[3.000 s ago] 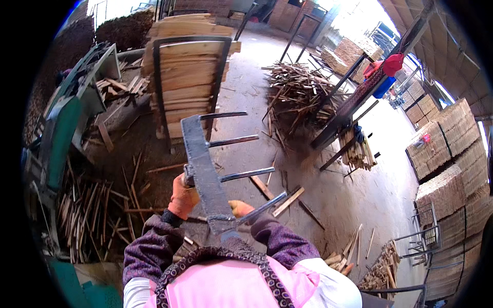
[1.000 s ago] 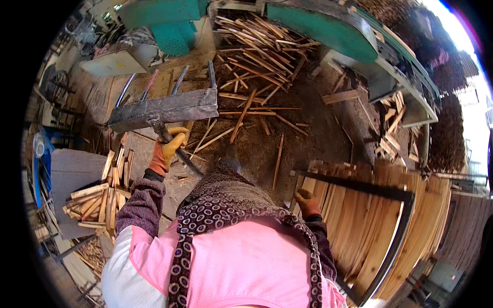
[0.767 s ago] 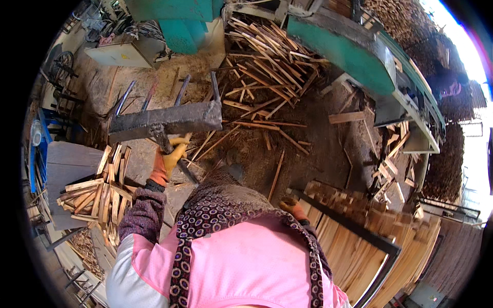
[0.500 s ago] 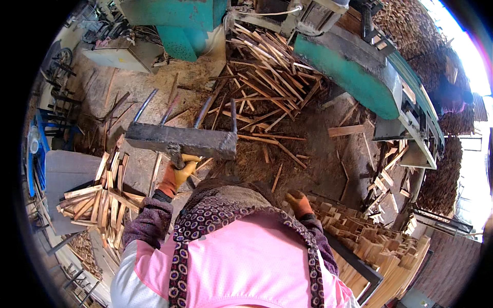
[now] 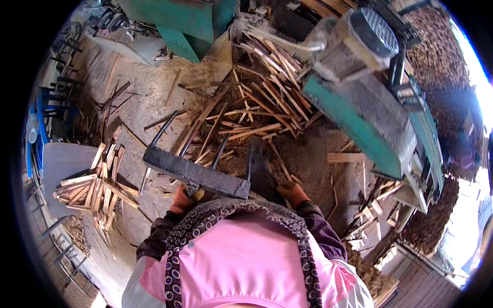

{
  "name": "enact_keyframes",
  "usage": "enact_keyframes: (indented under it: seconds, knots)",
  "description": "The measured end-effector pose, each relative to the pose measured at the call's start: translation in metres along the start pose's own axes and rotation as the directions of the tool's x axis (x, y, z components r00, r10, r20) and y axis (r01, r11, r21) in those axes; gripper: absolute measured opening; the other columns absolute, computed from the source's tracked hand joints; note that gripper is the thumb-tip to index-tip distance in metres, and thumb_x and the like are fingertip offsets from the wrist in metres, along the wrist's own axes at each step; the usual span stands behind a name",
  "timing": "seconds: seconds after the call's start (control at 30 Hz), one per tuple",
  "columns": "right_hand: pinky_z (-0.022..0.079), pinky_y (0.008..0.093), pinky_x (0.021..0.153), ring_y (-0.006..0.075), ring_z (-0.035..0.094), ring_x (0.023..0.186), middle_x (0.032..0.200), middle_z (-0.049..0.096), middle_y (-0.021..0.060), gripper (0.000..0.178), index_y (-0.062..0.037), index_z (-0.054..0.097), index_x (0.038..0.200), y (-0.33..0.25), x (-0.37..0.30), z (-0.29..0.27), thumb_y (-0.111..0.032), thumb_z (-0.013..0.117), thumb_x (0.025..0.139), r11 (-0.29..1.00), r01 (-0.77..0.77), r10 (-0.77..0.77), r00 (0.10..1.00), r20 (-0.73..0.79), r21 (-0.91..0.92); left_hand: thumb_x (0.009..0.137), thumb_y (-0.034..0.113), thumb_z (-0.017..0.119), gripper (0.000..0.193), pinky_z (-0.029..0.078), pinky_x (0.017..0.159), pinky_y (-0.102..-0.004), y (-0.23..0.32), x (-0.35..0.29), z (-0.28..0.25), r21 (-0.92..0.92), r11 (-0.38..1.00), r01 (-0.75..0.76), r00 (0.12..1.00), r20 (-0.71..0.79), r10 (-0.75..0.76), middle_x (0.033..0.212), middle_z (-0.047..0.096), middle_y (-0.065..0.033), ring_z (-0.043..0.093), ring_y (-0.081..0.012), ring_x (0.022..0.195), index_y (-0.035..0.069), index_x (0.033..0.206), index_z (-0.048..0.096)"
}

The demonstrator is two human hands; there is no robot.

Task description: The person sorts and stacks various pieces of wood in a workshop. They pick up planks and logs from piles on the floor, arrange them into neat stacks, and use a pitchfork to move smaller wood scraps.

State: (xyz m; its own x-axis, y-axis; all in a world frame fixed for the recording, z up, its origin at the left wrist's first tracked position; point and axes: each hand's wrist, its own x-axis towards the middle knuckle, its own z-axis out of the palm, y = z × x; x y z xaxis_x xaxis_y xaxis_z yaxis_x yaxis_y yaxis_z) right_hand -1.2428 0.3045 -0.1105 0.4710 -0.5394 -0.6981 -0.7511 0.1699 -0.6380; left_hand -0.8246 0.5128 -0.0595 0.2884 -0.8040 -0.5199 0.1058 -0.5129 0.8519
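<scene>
A dark metal rack [image 5: 197, 172] lies crosswise in front of me, a thick bar with several upright prongs on its far side. My left hand [image 5: 186, 199], in an orange and yellow glove, is closed at the short handle on the bar's near side; the bar and my apron partly cover its fingers. To the right of the rack's end, my right hand [image 5: 294, 194], gloved in the same way, is low beside the apron edge. Its fingers are dim and point inward, and whether they hold anything does not show.
Loose wood strips [image 5: 272, 97] lie heaped on the floor ahead. Another stack of strips [image 5: 97, 187] rests on a grey board [image 5: 54, 159] at left. A green machine [image 5: 354, 120] with a motor [image 5: 362, 43] stands at right, cut wood [image 5: 370, 223] below it.
The rack has come nearer, shifted right and tilted, its right end lower. My left hand has drawn back toward the apron with it. My right hand has moved slightly inward and up; my view has turned.
</scene>
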Motion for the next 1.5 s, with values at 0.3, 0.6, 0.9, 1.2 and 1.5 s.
enact_keyframes:
  seconds: [0.3,0.6,0.9,1.2,1.5]
  knots:
    - [0.053,0.0367,0.089,0.0219,0.068,0.101,0.103,0.072,0.0121,0.033,-0.0028,0.07,0.116,-0.14,0.165,-0.02,-0.03,0.064,0.098,0.977,0.205,-0.213,0.925,0.315,0.059,0.091,0.038,0.072,0.055,0.056,0.089,-0.0394,0.193,0.095,0.084,0.237,0.942,-0.237,0.971,0.037,0.235,0.105,0.073,-0.0065,0.07,-0.0227,0.095,0.0,0.13,0.061]
    - [0.053,0.0372,0.088,0.0214,0.067,0.099,0.1,0.07,0.0097,0.033,-0.0037,0.068,0.115,-0.232,0.118,0.069,-0.033,0.058,0.102,0.956,-0.026,-0.17,0.76,0.627,0.291,0.08,0.038,0.08,0.077,0.052,0.095,-0.0437,0.12,0.056,0.008,0.276,0.938,-0.211,0.977,0.03,0.211,0.118,0.069,-0.0178,0.066,-0.0321,0.11,0.007,0.144,0.051]
    - [0.054,0.0431,0.093,0.0276,0.066,0.103,0.113,0.068,0.0118,0.034,-0.0035,0.066,0.118,-0.202,0.107,0.141,-0.033,0.062,0.103,0.37,-0.559,0.056,0.81,0.583,0.742,0.07,0.051,0.085,0.083,0.052,0.092,-0.0514,-0.234,-0.147,-0.099,0.493,0.507,0.707,0.7,-0.388,-0.599,0.116,0.067,-0.0245,0.064,-0.0442,0.109,0.009,0.134,0.055]
    - [0.047,0.0529,0.083,0.0331,0.056,0.079,0.087,0.058,0.0122,0.039,-0.0016,0.06,0.101,-0.104,0.162,0.123,-0.04,0.064,0.097,0.069,-0.405,0.478,0.815,0.326,0.912,0.072,0.043,0.081,0.06,0.054,0.085,-0.051,-0.323,-0.15,-0.048,0.383,0.433,0.816,0.573,-0.438,-0.692,0.104,0.068,-0.022,0.067,-0.0422,0.1,0.009,0.118,0.061]
    - [0.046,0.0463,0.079,0.0245,0.049,0.077,0.082,0.049,0.0024,0.039,-0.0117,0.056,0.104,0.012,0.255,0.051,-0.048,0.065,0.095,0.142,-0.335,0.611,0.77,0.184,0.932,0.074,0.036,0.077,0.038,0.055,0.078,-0.0506,-0.37,-0.049,-0.039,0.503,0.309,0.807,0.551,-0.455,-0.7,0.093,0.069,-0.0196,0.069,-0.0402,0.091,0.01,0.102,0.068]
